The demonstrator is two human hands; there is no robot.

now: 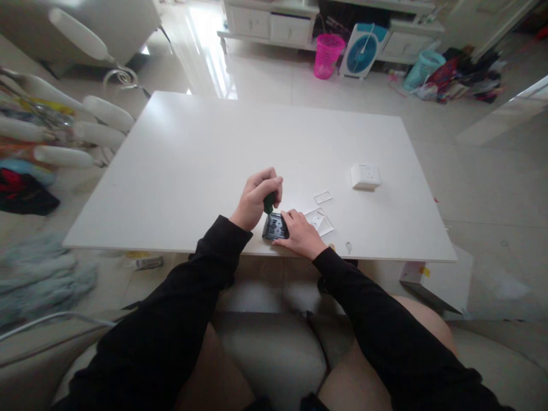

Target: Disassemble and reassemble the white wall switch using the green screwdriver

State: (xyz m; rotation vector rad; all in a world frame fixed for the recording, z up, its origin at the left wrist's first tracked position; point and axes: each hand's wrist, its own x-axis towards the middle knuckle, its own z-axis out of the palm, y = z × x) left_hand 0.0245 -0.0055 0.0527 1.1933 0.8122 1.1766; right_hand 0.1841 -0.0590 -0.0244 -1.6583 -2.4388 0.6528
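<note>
My left hand (257, 195) is closed around the dark green handle of what looks like a screwdriver (269, 203), held upright with its lower end over the far edge of a wall socket's black inner part (274, 227). Whether the tip touches a screw is too small to tell. From the right, my right hand (300, 235) grips that socket part against the white table near its front edge, fingers at the far side and thumb at the near side. Beside this hand lie a white cover frame (327, 226) and a thin white rectangular frame (322, 197).
A white boxed socket (365, 176) stands farther right on the table (205, 148). Near the front edge lie a small pale piece (348, 247) and a gold-coloured bit (332, 247). A lamp with white arms (107, 113) stands at the left. Beyond are a pink basket (329, 56) and a blue fan (362, 51).
</note>
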